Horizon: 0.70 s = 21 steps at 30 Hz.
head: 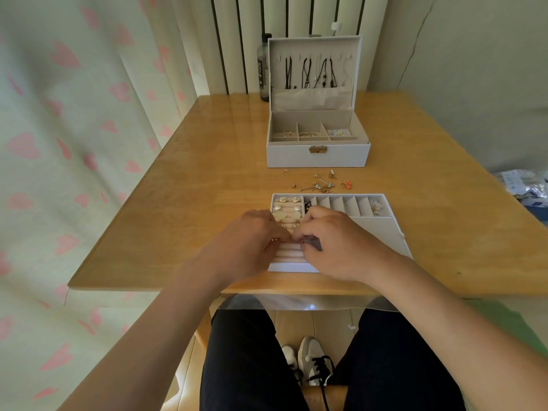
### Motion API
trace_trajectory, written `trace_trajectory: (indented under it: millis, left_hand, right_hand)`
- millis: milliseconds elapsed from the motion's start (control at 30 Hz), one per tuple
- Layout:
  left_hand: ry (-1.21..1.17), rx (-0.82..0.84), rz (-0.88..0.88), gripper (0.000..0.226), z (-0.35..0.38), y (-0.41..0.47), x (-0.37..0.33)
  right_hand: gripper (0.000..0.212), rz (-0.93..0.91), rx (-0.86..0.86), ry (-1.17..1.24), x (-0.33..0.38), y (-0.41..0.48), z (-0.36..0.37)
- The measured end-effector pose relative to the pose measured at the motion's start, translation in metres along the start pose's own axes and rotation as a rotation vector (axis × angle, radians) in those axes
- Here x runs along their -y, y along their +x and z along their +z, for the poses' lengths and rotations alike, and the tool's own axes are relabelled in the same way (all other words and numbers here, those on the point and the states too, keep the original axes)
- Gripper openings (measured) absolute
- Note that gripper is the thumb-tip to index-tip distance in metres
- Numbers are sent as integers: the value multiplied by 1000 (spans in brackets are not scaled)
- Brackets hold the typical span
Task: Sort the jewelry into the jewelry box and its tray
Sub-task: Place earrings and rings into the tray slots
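Curled fingers of the left hand (252,241) and right hand (335,241) meet over the tray (379,232). The right pinches a small piece (303,241); whether the left grips it is unclear.

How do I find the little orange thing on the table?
On the table, loose jewelry lies scattered between the open white box and the tray. The orange piece sits at the right end of that scatter, the only orange one among gold and silver bits.
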<state>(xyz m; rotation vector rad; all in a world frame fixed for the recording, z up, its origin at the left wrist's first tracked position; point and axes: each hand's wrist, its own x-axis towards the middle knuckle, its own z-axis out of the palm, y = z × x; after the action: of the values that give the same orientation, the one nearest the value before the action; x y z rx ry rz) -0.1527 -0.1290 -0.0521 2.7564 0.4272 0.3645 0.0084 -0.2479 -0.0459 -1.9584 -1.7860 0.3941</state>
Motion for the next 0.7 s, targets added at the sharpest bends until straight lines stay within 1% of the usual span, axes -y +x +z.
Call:
trace_trajectory:
  millis: [67,167,267,400,567,633,700]
  left_hand:
    - [-49,-43,-40,29,-3,-1,1]
    - [-108,-87,-124,22,-4,-3,6]
    - [-114,-89,-175,13,-1,-4,9]
    - [-121,-88,-212,11,0,-3,8]
    - [-142,-30,-252,11,-2,-4,7]
    - [-137,-34,-247,10,-1,-4,7]
    - [-131,-49,-240,10,0,-4,8]
  right_hand:
    - [25,20,-31,67,-3,-1,-3]
    - [21,35,-56,98,-6,-2,-2]
    - [13,30,-90,98,-6,0,2]
    - [6,24,-115,81,-8,4,7]
    - [10,15,-163,85,-12,5,12]
    - [10,8,-180,97,-13,5,12]
    - [16,9,-177,87,-13,4,11]
